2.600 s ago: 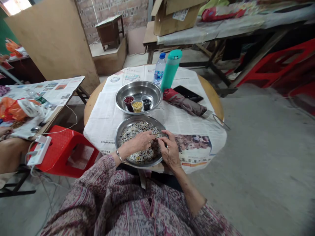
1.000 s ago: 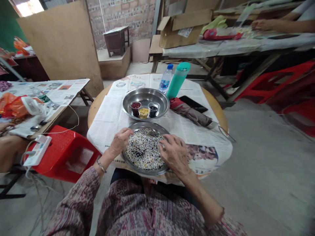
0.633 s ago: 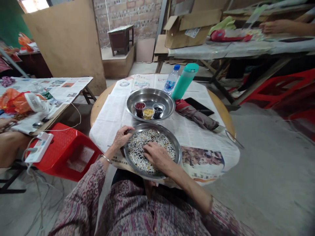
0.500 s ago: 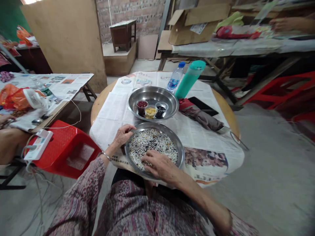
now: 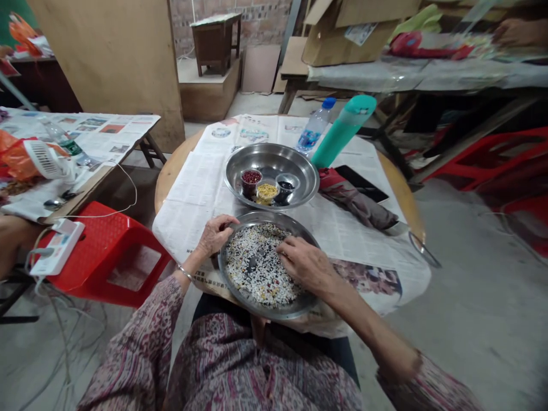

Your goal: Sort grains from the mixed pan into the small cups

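Resting just below the centre of the frame, the near metal bowl (image 5: pixel 278 313) lies between both hands. Inside spread mixed grains (image 5: pixel 257 274), mostly white and black. Right of centre, the person's right hand (image 5: pixel 305 265) curls down at them; whether it pinches any cannot be told. Left of centre, the left hand (image 5: pixel 215 234) clasps the rim, apart from the other.

Upper garment (image 5: pixel 261 371): woven pattern, purple-pink, grey and white bands. Left sleeve (image 5: pixel 139 337): ends near the wrist. Right sleeve (image 5: pixel 434 379): ends near the elbow. Bangle (image 5: pixel 185 272): narrow, silver-coloured, behind the left hand (image 5: pixel 213 235). Legwear (image 5: pixel 350 358): dark.
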{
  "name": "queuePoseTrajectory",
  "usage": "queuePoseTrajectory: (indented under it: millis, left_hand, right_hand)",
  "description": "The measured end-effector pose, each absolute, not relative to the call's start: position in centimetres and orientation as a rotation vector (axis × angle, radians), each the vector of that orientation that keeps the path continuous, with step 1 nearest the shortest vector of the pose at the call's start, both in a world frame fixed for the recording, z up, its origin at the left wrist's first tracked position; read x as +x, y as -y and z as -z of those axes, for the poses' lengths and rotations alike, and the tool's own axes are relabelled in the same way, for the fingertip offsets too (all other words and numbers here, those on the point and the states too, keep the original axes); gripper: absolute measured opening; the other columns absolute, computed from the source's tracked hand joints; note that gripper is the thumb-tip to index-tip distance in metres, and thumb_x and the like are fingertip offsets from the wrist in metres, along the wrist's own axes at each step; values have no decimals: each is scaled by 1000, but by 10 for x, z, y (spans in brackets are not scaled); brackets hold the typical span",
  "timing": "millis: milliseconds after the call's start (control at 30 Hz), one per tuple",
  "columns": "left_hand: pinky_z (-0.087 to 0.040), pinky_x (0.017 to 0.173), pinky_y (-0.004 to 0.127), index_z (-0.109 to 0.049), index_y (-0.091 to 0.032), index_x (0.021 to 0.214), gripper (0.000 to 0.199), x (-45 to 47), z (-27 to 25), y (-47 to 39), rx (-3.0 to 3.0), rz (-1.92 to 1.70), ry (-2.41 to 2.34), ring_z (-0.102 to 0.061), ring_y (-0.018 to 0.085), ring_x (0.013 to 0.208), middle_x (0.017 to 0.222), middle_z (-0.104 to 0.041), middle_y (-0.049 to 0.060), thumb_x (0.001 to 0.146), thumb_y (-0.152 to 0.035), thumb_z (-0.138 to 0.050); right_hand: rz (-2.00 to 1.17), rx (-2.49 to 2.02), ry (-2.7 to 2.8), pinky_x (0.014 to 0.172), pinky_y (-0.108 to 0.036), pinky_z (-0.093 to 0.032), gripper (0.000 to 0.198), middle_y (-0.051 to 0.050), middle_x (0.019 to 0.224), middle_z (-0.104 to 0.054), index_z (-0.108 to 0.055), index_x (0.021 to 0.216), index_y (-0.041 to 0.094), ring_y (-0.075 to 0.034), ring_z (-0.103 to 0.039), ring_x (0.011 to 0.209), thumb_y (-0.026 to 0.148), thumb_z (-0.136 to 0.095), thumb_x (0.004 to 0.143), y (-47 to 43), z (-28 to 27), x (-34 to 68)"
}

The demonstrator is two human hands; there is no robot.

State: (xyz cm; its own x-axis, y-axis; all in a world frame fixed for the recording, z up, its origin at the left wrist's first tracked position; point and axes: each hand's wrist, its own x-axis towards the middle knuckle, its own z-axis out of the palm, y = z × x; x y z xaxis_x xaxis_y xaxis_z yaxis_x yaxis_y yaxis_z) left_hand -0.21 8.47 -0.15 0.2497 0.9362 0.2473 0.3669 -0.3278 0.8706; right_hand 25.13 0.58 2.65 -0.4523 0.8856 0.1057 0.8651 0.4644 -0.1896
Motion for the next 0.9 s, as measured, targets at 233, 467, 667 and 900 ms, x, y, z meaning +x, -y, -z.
queuePoseTrajectory:
  millis: [233,467,667,900]
  left_hand:
    - [-38,62,22,-72,-15,90,28,-3,1,-84,1834,-1024,-1208,-43,11,63,66,-52,-4,72,-6,-53]
    - [-40,65,22,-72,-15,92,29,-5,2,-84,1871,-1024,-1217,-46,10,64,71,-57,-3,73,-4,-53]
    - [-47,69,23,-72,-15,96,28,-9,-2,-84,2034,-1029,-1221,-53,11,71,83,-56,1,77,-3,-56]
    - [-46,101,45,-68,-21,108,30,13,-34,-52,2749,-641,-1146,-49,27,118,128,-57,9,84,-8,-58]
  right_hand:
    - [-551,-1334,2509,78,-29,-52,21,-6,100,-66,-63,113,21,-17,-64,85,19,-56,93,31,-15,235]
    - [-229,-1585,2427,84,-31,-49,28,-10,107,-65,-68,107,19,-22,-59,104,7,-47,91,-17,-19,215]
    - [-63,-1769,2307,81,-29,-49,25,-10,102,-68,-68,105,17,-21,-64,93,13,-46,94,-8,-9,238]
    - [-307,-1446,2406,77,-27,-49,20,-4,90,-73,-69,94,22,-18,-68,85,24,-49,96,4,-14,240]
